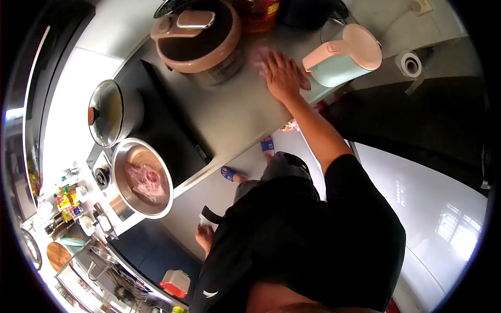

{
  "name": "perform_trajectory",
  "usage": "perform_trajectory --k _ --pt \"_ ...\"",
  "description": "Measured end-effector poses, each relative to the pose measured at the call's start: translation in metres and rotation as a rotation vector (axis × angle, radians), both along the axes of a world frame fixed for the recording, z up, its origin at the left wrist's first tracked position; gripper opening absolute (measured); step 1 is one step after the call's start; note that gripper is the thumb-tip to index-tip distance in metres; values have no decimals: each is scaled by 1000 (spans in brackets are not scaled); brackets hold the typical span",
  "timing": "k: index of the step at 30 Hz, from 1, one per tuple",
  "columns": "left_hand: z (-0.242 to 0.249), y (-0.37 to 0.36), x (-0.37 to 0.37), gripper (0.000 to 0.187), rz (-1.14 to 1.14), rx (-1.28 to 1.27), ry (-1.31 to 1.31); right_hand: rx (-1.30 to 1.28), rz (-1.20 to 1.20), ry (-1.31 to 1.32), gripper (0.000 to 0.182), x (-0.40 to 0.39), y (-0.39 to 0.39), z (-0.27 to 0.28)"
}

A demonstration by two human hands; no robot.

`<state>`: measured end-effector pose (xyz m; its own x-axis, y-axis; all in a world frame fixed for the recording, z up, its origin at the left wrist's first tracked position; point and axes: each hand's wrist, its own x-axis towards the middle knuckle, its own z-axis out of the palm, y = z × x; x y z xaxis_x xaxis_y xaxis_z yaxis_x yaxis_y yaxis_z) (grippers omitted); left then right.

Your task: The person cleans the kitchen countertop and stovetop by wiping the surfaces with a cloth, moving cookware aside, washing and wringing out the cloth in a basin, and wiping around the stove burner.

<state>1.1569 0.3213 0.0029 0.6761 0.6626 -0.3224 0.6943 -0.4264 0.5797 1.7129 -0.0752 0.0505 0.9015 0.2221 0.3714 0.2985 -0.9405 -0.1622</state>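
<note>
Kitchen counter (229,112), grey, seen from above through a fisheye view. Right hand (282,73) lies flat on the counter, fingers spread and holding nothing, between the pink rice cooker (201,39) and the pale green electric kettle (344,55). Left hand (204,237) hangs by the person's side, well away from the counter; its grip cannot be determined. Beyond the cooker stand a lidded pot (109,112) and a steel bowl of raw meat (142,177).
</note>
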Motion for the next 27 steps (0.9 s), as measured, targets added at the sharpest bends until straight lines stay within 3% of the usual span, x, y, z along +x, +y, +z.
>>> perform_trajectory --k 1,4,6,11,16,20,23,25,27 --pt "-20 10 -43 24 97 -66 77 15 -103 -115 43 12 8 0" --pt "-65 32 -137 24 70 -14 79 -65 -45 -155 41 9 21 -5" --pt "-70 31 -156 24 79 29 142 41 114 50 39 -28 23 -5" --pt "-80 28 -173 24 167 72 327 -3 393 215 43 -145 53 0" --pt "-86 31 -165 23 201 99 378 35 431 148 44 -84 139 -2" --pt "-62 28 -134 23 334 -19 205 116 490 143 39 -72 193 -1" --pt "-61 34 -132 25 261 -16 90 63 602 242 43 -103 171 1" --pt "-64 38 -140 25 137 70 272 15 564 256 44 -117 123 -5" --pt "-96 46 -173 26 142 37 284 -36 533 273 46 -113 84 1"
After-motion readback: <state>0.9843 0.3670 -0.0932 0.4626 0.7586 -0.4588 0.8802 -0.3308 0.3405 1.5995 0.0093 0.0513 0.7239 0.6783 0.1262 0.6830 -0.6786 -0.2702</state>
